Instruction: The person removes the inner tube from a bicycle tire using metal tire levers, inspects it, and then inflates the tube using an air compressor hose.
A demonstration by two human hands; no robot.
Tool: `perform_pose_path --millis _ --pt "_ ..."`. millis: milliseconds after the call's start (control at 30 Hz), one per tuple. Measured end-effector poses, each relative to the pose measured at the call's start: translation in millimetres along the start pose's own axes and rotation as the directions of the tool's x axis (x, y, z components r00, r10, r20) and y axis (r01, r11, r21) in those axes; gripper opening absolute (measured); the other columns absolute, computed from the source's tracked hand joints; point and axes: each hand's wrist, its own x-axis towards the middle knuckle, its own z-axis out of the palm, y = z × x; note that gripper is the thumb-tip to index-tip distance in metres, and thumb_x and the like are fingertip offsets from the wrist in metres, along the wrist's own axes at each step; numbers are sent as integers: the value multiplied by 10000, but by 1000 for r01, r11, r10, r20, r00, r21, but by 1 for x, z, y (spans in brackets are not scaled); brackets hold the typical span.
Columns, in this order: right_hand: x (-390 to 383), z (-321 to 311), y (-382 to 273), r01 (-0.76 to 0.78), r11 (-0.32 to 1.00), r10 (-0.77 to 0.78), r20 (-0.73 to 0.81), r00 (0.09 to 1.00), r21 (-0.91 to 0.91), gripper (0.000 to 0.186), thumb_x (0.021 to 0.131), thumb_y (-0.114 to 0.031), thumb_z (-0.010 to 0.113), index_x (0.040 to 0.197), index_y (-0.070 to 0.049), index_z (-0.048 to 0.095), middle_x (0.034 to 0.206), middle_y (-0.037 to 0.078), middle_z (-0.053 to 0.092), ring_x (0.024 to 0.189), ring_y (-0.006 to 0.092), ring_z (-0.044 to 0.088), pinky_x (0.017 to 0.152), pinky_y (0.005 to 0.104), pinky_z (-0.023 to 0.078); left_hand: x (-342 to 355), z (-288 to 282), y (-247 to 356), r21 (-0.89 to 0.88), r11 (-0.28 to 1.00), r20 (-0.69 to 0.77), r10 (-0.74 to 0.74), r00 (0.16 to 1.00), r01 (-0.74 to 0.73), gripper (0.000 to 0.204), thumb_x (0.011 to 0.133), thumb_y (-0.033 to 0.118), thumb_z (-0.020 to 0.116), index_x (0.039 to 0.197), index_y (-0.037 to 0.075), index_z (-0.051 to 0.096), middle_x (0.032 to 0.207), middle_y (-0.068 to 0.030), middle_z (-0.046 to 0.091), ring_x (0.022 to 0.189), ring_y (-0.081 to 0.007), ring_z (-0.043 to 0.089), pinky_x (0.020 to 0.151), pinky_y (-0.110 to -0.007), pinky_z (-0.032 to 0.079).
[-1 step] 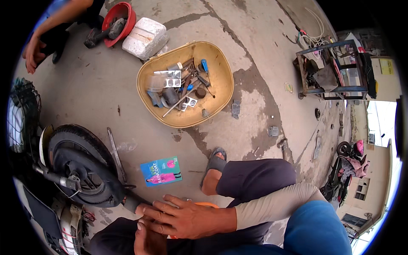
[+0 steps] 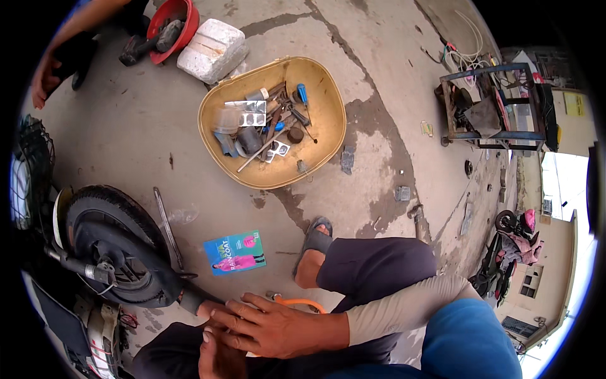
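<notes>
My right hand [image 2: 278, 328] reaches in from the right in a beige sleeve and lies flat, fingers apart, over my left hand [image 2: 214, 357] at the bottom edge. My left hand is mostly covered, so what it grips is hidden. Both hands sit at the end of a black rubber tube [image 2: 189, 298] that runs from the scooter wheel [image 2: 107, 246]. An orange hose [image 2: 303, 304] curves just behind my right hand. My sandalled foot [image 2: 312, 249] and bent knee are right of the hands.
A yellow basin [image 2: 334, 126] of tools stands ahead on the concrete. A teal packet [image 2: 235, 252] and metal bar [image 2: 165, 224] lie by the wheel. Farther off are a red bowl [image 2: 167, 25], white foam block [image 2: 211, 41], another person's hand [image 2: 43, 79] and a metal cart [image 2: 492, 104].
</notes>
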Motion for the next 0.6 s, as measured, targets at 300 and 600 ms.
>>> perform_pose_path --millis 300,600 --pt "13 -25 -41 -393 920 387 145 911 14 384 854 -181 566 1168 30 630 1291 224 563 1222 387 499 1027 601 341 9 50 0 -56 988 -227 -151 962 142 502 1032 381 353 1401 44 401 1384 -110 480 1271 -268 481 1077 -378 381" --pt "-20 -6 -40 -596 799 592 78 802 75 414 798 -131 594 1151 82 635 1267 237 571 1307 375 440 1077 661 251 41 62 -43 25 989 -374 -128 919 148 331 1007 255 462 1169 -20 551 1020 -146 645 937 -237 634 867 -331 502"
